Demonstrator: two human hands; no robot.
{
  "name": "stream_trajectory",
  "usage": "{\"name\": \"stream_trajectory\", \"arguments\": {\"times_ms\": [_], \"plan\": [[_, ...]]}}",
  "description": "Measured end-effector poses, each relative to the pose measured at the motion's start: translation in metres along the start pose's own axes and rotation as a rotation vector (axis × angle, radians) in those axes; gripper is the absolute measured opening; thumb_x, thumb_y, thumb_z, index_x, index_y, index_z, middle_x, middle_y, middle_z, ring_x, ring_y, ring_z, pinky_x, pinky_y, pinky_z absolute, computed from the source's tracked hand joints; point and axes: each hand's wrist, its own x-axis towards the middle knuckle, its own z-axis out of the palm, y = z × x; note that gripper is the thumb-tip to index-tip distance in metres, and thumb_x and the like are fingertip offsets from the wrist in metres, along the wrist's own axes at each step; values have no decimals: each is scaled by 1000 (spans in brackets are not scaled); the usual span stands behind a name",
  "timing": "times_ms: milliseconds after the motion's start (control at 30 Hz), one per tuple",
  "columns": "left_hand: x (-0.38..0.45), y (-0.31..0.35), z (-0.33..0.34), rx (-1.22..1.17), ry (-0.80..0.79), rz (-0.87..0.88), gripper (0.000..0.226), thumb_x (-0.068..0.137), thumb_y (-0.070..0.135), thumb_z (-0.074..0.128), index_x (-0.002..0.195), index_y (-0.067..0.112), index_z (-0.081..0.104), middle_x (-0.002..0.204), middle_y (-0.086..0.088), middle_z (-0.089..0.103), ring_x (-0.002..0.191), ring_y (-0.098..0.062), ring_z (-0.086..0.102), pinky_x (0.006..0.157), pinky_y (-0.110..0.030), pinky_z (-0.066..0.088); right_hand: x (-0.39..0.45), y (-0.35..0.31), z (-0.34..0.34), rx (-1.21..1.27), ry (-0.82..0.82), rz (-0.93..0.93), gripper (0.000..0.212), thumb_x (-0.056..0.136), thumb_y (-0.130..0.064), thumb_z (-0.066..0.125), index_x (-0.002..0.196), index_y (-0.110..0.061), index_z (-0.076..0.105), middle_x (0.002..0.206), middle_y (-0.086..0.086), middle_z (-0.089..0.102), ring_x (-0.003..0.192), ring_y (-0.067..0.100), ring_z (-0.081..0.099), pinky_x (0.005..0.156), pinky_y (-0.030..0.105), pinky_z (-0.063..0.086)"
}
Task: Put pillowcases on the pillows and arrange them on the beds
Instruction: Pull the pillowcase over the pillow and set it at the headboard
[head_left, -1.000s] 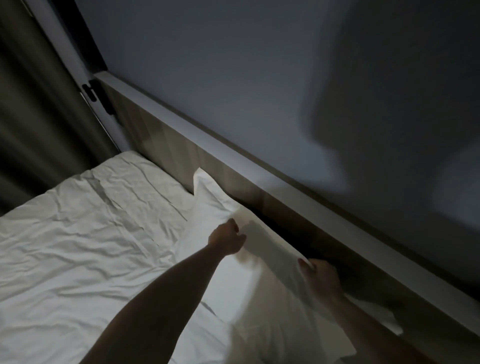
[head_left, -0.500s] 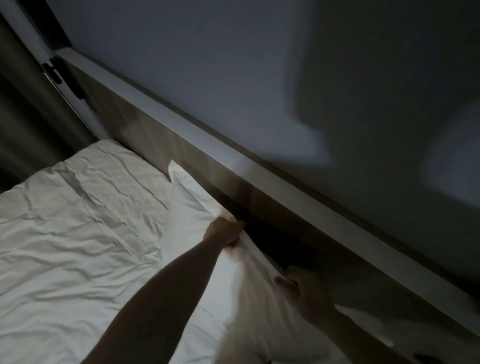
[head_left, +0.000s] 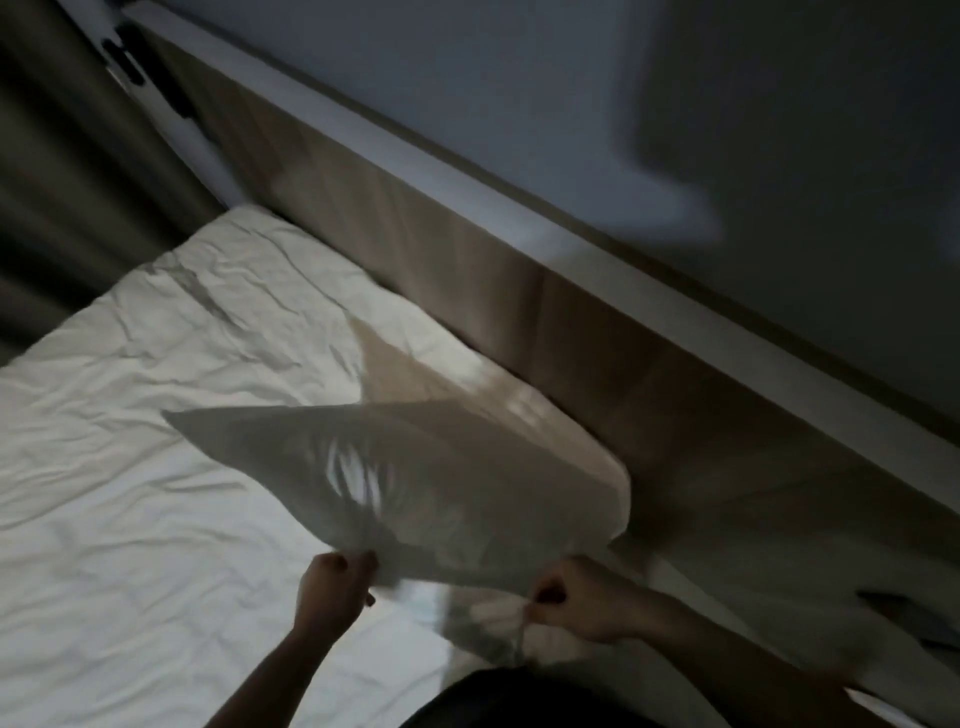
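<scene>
Just beyond both gripping hands (head_left: 332, 584) (head_left: 576, 603), the pillow (head_left: 415, 478) hangs above the bed (head_left: 130, 519).

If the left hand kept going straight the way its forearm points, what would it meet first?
The left hand points up and away toward the headboard. It already grips the near edge of the pillow, so the pillow's own bulk comes first; the headboard probably lies beyond, though depth is unclear.

bare forearms, dark-painted nails, dark garment
</scene>
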Motion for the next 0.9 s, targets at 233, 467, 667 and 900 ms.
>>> {"name": "stream_trajectory", "arguments": {"times_ms": [233,467,667,900], "plan": [[-1,-76,-13,441,-287,-241,32,70,41,53,69,12,65,49,4,70,51,-10,68,56,-25,52,26,0,53,207,-5,154,30,92,-41,70,76,-16,73,66,-6,68,54,3,57,55,25,46],[52,-14,-14,862,-272,-146,38,82,51,69,68,16,63,64,5,70,71,-14,77,59,-21,53,62,75,28,164,375,291,31,94,-22,72,122,-9,71,112,7,76,100,17,69,75,10,50],[101,54,43,839,-138,142,38,86,59,66,97,23,75,110,4,73,108,-22,68,80,-32,51,90,127,13,128,341,447,77,99,-42,64,158,-4,32,161,16,39,147,32,39,116,33,32],[117,72,104,768,-232,224,18,83,46,66,75,30,62,90,9,65,90,-16,60,74,-29,49,129,150,41,346,196,527,102,74,-82,64,152,-18,46,156,5,50,140,27,50,111,32,38]]}}
